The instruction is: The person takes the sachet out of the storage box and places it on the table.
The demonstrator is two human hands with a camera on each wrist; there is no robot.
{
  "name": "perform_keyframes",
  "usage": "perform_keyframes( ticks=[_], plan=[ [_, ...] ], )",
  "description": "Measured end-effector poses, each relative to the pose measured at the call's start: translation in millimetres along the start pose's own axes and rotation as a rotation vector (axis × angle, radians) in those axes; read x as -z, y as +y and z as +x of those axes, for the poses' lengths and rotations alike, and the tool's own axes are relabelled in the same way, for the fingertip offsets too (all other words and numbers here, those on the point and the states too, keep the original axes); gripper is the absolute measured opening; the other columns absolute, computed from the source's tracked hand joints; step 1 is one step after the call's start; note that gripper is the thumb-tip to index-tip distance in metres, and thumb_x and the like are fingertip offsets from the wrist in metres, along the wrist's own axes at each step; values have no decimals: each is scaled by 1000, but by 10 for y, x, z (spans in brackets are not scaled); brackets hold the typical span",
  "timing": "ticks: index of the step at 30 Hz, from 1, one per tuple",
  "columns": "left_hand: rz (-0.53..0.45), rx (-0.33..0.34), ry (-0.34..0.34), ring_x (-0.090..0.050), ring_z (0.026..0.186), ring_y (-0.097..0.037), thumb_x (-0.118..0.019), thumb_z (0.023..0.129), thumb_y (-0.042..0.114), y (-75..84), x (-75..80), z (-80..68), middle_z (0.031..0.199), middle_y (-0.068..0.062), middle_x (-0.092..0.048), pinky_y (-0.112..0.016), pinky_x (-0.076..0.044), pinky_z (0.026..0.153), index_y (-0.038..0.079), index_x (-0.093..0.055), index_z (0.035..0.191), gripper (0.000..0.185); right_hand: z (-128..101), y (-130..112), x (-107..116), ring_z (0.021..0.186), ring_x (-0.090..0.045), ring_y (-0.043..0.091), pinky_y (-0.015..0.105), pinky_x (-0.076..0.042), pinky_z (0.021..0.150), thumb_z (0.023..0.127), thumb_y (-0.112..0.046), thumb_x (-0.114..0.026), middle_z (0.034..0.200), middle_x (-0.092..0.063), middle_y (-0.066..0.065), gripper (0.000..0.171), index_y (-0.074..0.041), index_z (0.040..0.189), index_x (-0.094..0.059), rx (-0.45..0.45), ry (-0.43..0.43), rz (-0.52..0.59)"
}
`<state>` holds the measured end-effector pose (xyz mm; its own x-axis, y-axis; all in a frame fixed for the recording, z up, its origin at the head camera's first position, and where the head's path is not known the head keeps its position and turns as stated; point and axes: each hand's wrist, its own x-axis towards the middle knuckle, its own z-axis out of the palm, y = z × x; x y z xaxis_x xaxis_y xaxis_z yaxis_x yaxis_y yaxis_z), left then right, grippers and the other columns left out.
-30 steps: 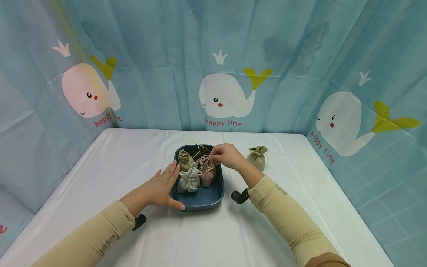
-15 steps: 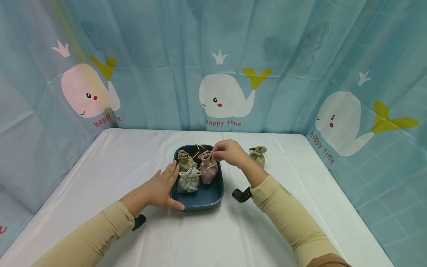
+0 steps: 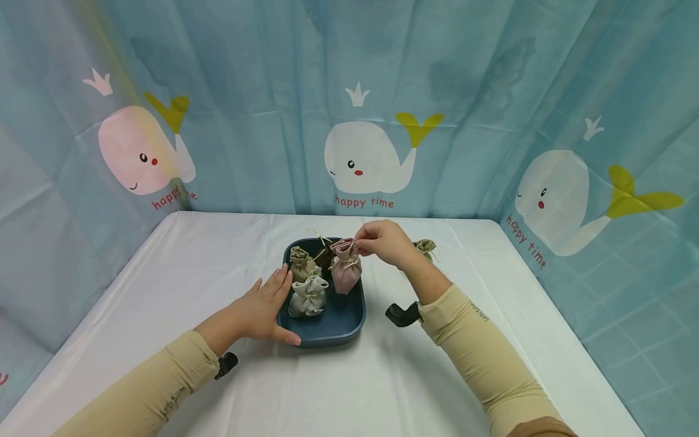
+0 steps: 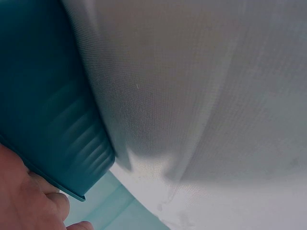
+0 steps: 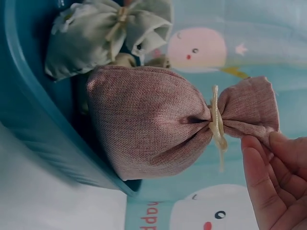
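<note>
One pink linen pouch (image 3: 346, 272) hung upright over the dark blue tray (image 3: 349, 318), pinched by its gathered top between the fingertips of the right hand (image 3: 384, 243), its base just above or barely touching the tray floor. Three more pouches stayed in the tray: a grey one (image 3: 308, 296), a khaki one (image 3: 302, 263) and a dark one, mostly hidden behind. The left hand (image 3: 261, 308) lay flat, fingers straight, against the tray's left rim. A fifth, olive pouch (image 3: 426, 247) stood on the white tablecloth (image 3: 349, 388) behind the right wrist.
</note>
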<state>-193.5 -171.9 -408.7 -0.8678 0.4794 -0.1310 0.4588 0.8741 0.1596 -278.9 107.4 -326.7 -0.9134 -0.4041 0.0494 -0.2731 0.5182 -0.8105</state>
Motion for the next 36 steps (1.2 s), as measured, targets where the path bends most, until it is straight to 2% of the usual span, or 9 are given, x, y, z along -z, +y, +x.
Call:
perform_keyframes(
  ticks=[7, 19, 26, 36],
  plan=[
    [4, 4, -9, 0, 139, -34, -47, 54, 88, -2, -4, 3, 152, -19, 6, -59, -11, 105, 0, -2, 146, 136, -35, -49, 130, 76, -66, 16, 36, -53, 75, 88, -14, -62, 82, -68, 7, 11, -6, 85, -68, -23, 27, -2],
    [13, 9, -31, 1, 139, -33, -44, 53, 90, 25, 24, -12, 152, -18, 7, -58, -11, 106, 1, -1, 146, 136, -60, -3, 366, 81, -64, 19, 30, -52, 76, 90, -11, -58, 88, -67, 11, 13, -1, 90, -66, -21, 84, 36],
    [10, 6, -24, 0, 139, -34, -45, 53, 90, 21, 18, -11, 152, -18, 7, -58, -11, 105, 0, -2, 146, 136, -68, 90, 498, 82, -64, 20, 34, -52, 78, 90, -11, -58, 90, -66, 13, 14, -1, 92, -66, -52, 142, 43],
    [9, 11, -21, 0, 139, -33, -46, 53, 89, 38, 36, -17, 152, -17, 7, -58, -12, 105, 0, -2, 146, 136, 13, 237, 612, 83, -63, 23, 29, -52, 74, 92, -9, -56, 93, -65, 18, 15, 3, 95, -64, -96, 191, 35]
  ],
)
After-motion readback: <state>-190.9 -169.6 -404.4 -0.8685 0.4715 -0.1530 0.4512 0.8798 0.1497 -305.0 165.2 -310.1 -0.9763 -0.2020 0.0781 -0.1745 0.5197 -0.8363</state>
